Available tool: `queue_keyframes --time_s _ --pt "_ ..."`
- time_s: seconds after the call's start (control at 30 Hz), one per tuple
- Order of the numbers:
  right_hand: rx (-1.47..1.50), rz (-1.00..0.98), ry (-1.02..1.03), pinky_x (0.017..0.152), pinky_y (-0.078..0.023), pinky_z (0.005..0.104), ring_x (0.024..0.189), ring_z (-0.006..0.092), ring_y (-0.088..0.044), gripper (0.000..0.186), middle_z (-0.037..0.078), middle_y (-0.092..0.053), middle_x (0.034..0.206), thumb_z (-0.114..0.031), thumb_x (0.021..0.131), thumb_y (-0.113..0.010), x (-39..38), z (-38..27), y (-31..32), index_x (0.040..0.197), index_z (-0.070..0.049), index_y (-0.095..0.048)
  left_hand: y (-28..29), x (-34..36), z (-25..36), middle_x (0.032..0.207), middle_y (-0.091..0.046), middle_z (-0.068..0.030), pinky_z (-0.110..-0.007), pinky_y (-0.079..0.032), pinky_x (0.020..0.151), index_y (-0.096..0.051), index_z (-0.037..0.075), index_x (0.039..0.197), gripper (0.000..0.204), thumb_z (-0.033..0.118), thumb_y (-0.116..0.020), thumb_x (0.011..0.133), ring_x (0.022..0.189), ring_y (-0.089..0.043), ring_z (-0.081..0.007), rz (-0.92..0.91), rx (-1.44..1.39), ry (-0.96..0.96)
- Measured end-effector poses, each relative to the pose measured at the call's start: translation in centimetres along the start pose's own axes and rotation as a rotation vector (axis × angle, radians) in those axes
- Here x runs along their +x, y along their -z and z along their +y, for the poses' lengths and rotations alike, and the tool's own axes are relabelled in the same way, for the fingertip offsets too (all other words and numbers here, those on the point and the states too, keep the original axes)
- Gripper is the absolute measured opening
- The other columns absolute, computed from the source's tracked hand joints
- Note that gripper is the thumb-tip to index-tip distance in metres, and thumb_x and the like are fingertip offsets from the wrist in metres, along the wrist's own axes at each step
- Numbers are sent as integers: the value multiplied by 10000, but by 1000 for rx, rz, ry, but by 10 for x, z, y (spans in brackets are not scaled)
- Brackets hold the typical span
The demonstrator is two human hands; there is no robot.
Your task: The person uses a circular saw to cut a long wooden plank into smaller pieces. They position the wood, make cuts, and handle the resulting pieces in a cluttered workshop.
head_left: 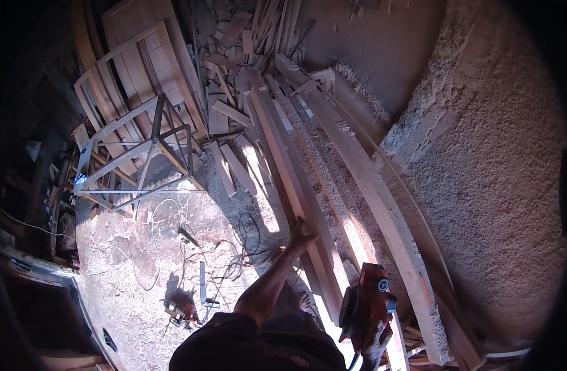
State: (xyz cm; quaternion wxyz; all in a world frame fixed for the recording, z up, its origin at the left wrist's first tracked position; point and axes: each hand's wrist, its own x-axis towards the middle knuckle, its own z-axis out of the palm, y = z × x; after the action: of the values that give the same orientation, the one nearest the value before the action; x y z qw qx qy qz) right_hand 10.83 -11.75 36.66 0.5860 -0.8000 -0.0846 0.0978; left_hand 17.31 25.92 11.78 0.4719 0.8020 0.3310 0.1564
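Observation:
A long, squared wooden beam (289,167) runs from the far middle toward my body. My left hand (302,235) is closed over the beam's edge, partway along its near half. At the lower right, my right hand (376,343) is wrapped round a red electric planer (371,287), which has a dark base and a round knob. The planer is beside the near end of the beam, tilted up on end; I cannot tell whether it touches the wood. Most of my right hand's fingers are hidden by the tool and shadow.
Right of the beam lie long, shavings-covered boards (364,179), with a big heap of shavings (494,204) beyond. A metal frame stand (155,141) and leaning panelled doors (135,74) are at left. Cords (243,247), a metal square (203,284) and another red tool (186,312) lie on the floor.

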Motion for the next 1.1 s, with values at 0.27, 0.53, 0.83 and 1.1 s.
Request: queue_keyframes --time_s 0.27,0.53,0.83,1.1 --pt "-20 80 -31 657 -499 374 780 210 -658 717 143 -717 917 -604 1020 -494 -7 16 18 1212 70 -647 -28 -51 70 1565 -339 -330 -425 -321 1209 -164 -62 1577 923 107 -653 813 1443 -397 -436 155 -329 35" --pt "-1 3 -26 763 -532 408 887 259 -684 756 186 -730 1024 -610 1002 -538 -6 16 24 1294 84 -607 -70 -96 43 1393 -492 -284 -481 -435 1062 -188 14 1586 925 63 -580 749 1229 -536 -431 327 -254 103" --pt "30 1 -28 616 -506 373 699 191 -648 718 129 -712 857 -595 1004 -543 -9 9 24 1227 81 -640 -26 3 79 1417 -530 -313 -487 -447 1091 -230 6 1568 901 121 -626 768 1277 -558 -474 277 -182 318" --pt "-56 -209 -4 522 -397 339 598 127 -553 634 52 -601 670 -613 995 -540 -11 -13 -1 975 14 -637 -30 -28 65 1501 -444 -288 -447 -364 1172 -262 -4 1573 753 284 -598 963 1395 -454 -422 294 -306 228"
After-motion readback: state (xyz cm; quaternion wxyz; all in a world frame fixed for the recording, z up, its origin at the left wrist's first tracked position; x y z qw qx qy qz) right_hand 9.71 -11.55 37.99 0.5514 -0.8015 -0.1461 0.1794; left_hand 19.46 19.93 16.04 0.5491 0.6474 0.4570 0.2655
